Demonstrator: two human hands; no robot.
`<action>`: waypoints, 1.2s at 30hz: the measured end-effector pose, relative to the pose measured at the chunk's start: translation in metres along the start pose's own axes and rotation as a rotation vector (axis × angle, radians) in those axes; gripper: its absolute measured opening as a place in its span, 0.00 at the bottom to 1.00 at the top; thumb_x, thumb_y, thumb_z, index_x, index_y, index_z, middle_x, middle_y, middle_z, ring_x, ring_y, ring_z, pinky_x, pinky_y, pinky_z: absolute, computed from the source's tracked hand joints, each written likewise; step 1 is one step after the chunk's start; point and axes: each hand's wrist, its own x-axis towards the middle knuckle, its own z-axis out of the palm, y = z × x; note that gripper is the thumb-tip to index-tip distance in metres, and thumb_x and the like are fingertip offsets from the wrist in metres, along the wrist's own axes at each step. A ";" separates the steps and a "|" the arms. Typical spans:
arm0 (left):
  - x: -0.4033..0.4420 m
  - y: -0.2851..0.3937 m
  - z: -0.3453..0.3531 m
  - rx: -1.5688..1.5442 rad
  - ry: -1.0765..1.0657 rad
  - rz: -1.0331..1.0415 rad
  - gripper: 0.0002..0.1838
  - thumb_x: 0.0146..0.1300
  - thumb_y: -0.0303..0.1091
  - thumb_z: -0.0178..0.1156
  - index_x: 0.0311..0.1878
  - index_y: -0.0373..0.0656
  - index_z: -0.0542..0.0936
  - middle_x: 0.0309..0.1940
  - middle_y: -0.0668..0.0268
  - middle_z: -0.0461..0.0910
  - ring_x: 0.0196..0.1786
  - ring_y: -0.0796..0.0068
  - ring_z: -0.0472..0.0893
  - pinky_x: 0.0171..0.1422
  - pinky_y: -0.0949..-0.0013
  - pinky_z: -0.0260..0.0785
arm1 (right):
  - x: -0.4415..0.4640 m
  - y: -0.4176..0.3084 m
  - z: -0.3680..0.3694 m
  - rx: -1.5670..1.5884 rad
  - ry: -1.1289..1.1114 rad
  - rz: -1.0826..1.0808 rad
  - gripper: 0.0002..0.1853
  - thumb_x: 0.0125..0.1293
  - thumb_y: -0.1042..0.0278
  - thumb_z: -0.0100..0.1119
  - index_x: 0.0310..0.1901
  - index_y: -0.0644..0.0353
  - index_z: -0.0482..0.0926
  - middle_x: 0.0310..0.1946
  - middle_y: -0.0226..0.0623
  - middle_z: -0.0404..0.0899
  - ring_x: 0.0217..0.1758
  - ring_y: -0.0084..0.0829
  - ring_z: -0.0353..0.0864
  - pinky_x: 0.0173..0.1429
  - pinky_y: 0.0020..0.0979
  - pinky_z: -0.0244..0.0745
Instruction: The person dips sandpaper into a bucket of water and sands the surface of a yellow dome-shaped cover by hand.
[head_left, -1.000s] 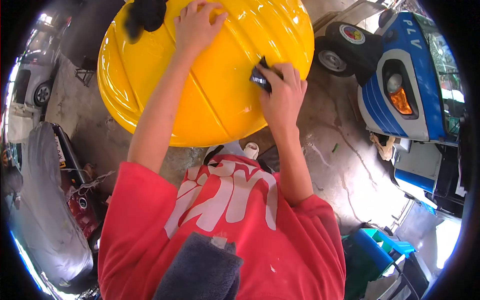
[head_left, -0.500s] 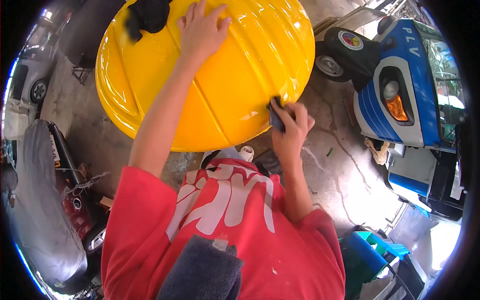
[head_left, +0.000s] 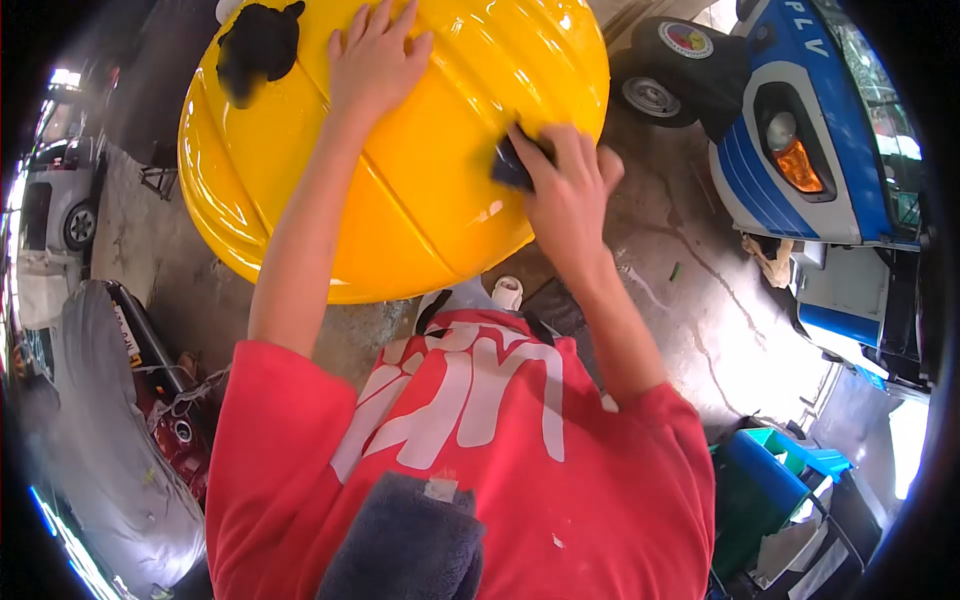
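Observation:
A large, glossy yellow ribbed panel (head_left: 300, 190) with a rounded outline lies in front of me. My left hand (head_left: 378, 65) rests on its upper part, fingers spread. In my right hand (head_left: 572, 185) is a small dark flat pad (head_left: 513, 163), gripped between thumb and fingers at the panel's right side; the pad appears to touch the surface and is slightly blurred. Left of my left hand, a crumpled black cloth (head_left: 265, 42) lies on the yellow panel. A dark grey towel (head_left: 405, 540) hangs over the front of my red shirt.
At right stands a blue and white vehicle (head_left: 800, 150), with a black-covered spare wheel (head_left: 655, 95) beside it. A blue and green bin (head_left: 765, 480) sits lower right. To the left are a vehicle under a grey cover (head_left: 105, 430) and a silver car (head_left: 60, 205). The floor (head_left: 690, 300) is stained concrete.
My right hand has moved up and to the left over the yellow panel with the dark pad. My left hand stays spread on the panel. The view has shifted slightly.

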 end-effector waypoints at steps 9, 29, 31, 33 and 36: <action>0.003 -0.004 0.014 -0.008 0.052 -0.089 0.32 0.73 0.48 0.48 0.74 0.38 0.67 0.77 0.55 0.62 0.80 0.53 0.57 0.82 0.49 0.46 | 0.013 0.000 -0.002 -0.013 -0.131 -0.072 0.18 0.59 0.71 0.57 0.51 0.53 0.86 0.44 0.34 0.73 0.51 0.34 0.75 0.54 0.41 0.60; 0.001 -0.008 0.014 -0.051 0.169 -0.022 0.27 0.72 0.44 0.50 0.68 0.38 0.73 0.71 0.52 0.70 0.74 0.47 0.65 0.79 0.49 0.53 | 0.097 -0.007 0.041 -0.007 -0.118 -0.212 0.20 0.57 0.74 0.57 0.51 0.52 0.86 0.45 0.36 0.76 0.53 0.37 0.78 0.56 0.41 0.62; 0.007 -0.031 0.046 0.040 0.192 0.015 0.28 0.72 0.50 0.51 0.70 0.47 0.73 0.73 0.58 0.68 0.76 0.52 0.63 0.79 0.48 0.51 | 0.071 0.001 0.023 0.032 -0.132 -0.171 0.22 0.56 0.76 0.58 0.53 0.52 0.86 0.45 0.36 0.76 0.53 0.36 0.78 0.56 0.40 0.61; 0.009 -0.032 0.054 0.133 0.221 0.044 0.30 0.71 0.56 0.51 0.72 0.56 0.72 0.75 0.65 0.66 0.78 0.56 0.62 0.80 0.48 0.50 | 0.009 0.005 -0.010 0.055 -0.160 -0.074 0.24 0.53 0.78 0.60 0.53 0.51 0.86 0.45 0.34 0.77 0.53 0.35 0.78 0.56 0.40 0.61; 0.010 -0.019 0.037 0.170 0.050 -0.042 0.34 0.73 0.56 0.46 0.77 0.52 0.66 0.80 0.66 0.59 0.81 0.56 0.56 0.83 0.48 0.43 | -0.012 0.011 -0.014 0.078 -0.115 -0.033 0.25 0.50 0.80 0.62 0.53 0.51 0.87 0.46 0.32 0.77 0.54 0.34 0.77 0.55 0.39 0.60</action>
